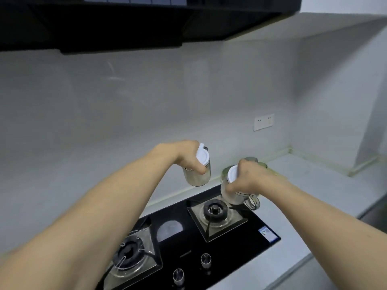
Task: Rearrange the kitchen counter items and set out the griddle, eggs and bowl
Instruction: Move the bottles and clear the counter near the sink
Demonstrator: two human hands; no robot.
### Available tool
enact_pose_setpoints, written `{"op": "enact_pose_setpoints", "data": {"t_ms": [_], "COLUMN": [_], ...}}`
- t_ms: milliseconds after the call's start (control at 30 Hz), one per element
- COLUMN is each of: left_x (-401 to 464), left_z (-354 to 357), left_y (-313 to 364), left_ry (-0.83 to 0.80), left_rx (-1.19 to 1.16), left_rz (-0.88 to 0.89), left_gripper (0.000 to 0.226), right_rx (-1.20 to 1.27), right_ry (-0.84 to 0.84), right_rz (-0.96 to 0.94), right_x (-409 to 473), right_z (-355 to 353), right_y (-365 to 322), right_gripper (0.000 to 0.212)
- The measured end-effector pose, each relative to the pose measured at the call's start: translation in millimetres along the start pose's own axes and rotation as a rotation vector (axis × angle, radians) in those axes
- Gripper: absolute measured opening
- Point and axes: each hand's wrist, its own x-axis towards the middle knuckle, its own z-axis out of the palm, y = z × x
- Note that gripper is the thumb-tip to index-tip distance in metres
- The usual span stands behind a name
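Left hand (188, 158) is gripping a white-capped jar (198, 173) in the air, above the worktop (310, 185) behind the stove (209, 231). Right hand (249, 176) is holding a second jar (232, 189), tilted, over the right burner (215, 210); bare worktop is lying nearer this hand, to its right.

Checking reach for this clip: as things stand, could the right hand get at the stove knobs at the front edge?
Probably not yet: the right hand grips a white-lidded jar above the right burner. The knobs themselves lie uncovered, so once the jar is set down, the way looks free.
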Motion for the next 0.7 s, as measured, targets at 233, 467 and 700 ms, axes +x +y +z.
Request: {"op": "enact_pose_setpoints", "data": {"t_ms": [233,467,700], "left_x": [123.0,223.0,276.6], "left_z": [6.5,-6.8,-8.2], "left_y": [36.5,59.1,84.2], "left_ry": [-0.04,-0.015,-0.042], "left_rx": [0.129,0.123,0.102], "left_rz": [0.066,0.074,0.063], "left_gripper": [0.05,0.053,0.052], "right_rx": [0.013,0.007,0.013], "right_ry": [-0.038,-0.028,-0.058], "right_rz": [0.059,0.064,0.09], "right_x": [103.9,185.8,229.9], "right_z": [-12.0,-43.3,-49.8], "right_y": [72.8,117.5,155.8], "right_gripper": [0.067,0.06,0.058]}}
